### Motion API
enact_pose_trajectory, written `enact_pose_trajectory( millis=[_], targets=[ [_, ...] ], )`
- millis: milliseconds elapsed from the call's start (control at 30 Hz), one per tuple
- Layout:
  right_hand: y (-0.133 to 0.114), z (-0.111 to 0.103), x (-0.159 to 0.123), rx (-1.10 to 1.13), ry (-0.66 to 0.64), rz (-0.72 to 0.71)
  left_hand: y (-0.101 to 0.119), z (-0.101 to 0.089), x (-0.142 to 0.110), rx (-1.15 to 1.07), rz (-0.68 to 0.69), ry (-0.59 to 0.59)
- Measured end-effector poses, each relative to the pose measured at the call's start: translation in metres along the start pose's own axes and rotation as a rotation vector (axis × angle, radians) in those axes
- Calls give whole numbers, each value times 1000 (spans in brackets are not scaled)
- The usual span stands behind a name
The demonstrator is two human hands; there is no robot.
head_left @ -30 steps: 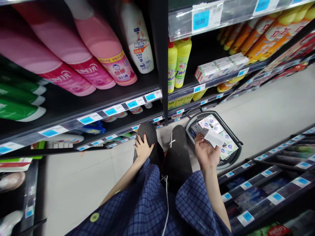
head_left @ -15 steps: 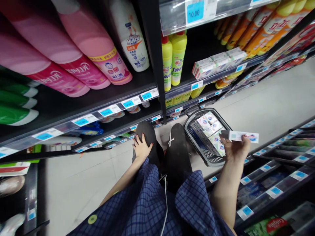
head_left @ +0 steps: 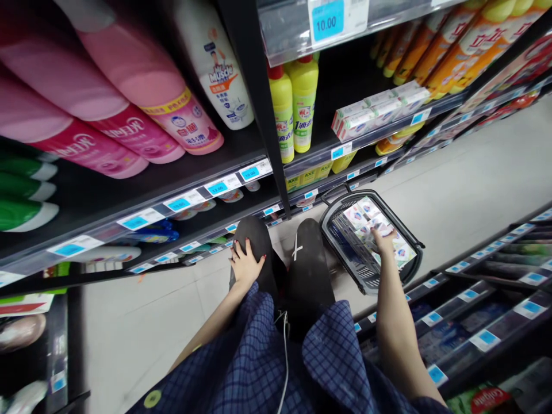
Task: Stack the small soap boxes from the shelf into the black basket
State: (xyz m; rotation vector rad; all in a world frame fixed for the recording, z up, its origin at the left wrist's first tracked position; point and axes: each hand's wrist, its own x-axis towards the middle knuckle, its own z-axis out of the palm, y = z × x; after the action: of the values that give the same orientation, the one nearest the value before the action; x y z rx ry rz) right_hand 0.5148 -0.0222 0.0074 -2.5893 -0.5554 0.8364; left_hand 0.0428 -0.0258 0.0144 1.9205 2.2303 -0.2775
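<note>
I am crouched in a shop aisle, my dark-trousered knees in front of me. My left hand (head_left: 245,263) lies flat on my left knee (head_left: 255,236) with fingers spread and holds nothing. My right hand (head_left: 382,240) reaches down into a black shopping basket (head_left: 345,248) on the floor. Its fingers curl onto one of several white boxes (head_left: 361,215) with red and blue print that lie packed in the basket. The fingertips are partly hidden among the boxes.
Black shelves on the left carry pink bottles (head_left: 129,98), green bottles (head_left: 21,190), a white bottle (head_left: 215,69) and yellow bottles (head_left: 293,109), with blue price tags. Low shelves (head_left: 483,299) on the right hold boxed goods. Pale floor (head_left: 466,190) runs between them.
My right hand held a white box up to the right of the basket; it has dropped back into the basket among the boxes. My left hand stayed on my knee.
</note>
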Motion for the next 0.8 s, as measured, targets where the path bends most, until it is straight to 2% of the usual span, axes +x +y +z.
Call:
enact_pose_trajectory(
  millis=[100, 200, 400, 600, 700, 800],
  targets=[
    [-10, 16, 3, -42, 8, 135, 0, 2, 1, -2, -2, -3],
    [-15, 24, 4, -90, 38, 115, 0, 2, 1, 0, -8, -7],
    [4, 16, 12, -279, 44, -24, 1, -1, 1, 7, -4, -10],
    [32, -1, 21, -515, -8, -339, 1, 0, 2, 5, -1, -14],
    [36, -4, 27, -597, -79, -408, 1, 0, 2, 12, -3, -12],
    [34, -4, 34, -645, -76, -468, 1, -1, 1, 13, -6, -12]
  ],
)
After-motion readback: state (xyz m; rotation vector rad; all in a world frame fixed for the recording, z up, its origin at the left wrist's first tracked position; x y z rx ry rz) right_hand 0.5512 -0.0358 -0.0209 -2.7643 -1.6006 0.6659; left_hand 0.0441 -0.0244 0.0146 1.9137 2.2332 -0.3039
